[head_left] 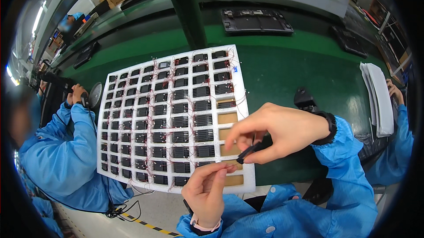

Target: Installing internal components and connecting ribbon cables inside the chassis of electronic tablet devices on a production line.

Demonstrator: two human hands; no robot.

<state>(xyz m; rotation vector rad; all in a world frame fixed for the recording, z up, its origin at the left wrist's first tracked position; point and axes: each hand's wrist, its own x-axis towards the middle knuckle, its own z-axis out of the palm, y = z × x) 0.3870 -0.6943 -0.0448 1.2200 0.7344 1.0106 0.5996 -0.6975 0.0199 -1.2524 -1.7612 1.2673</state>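
Observation:
My right hand (282, 134) is over the near right corner of a white foam tray (248, 171). A small black part (251, 150) is pinched between its thumb and fingers. Lower and to the left, my left hand (206, 189) has thumb and forefinger closed on a thin reddish wire (231, 166), which runs toward the black part. Rows of cells in the tray hold similar black parts (180, 107) with thin red and black wires and small white ends. Several cells in the right column show bare brown bottoms.
A green workbench (304, 149) lies under the tray. Beyond it rests a flat black device chassis (256, 21), with another (349, 41) farther right. A co-worker in blue (66, 149) works at the left. White sheets (377, 99) stand at the right beside another person's hand.

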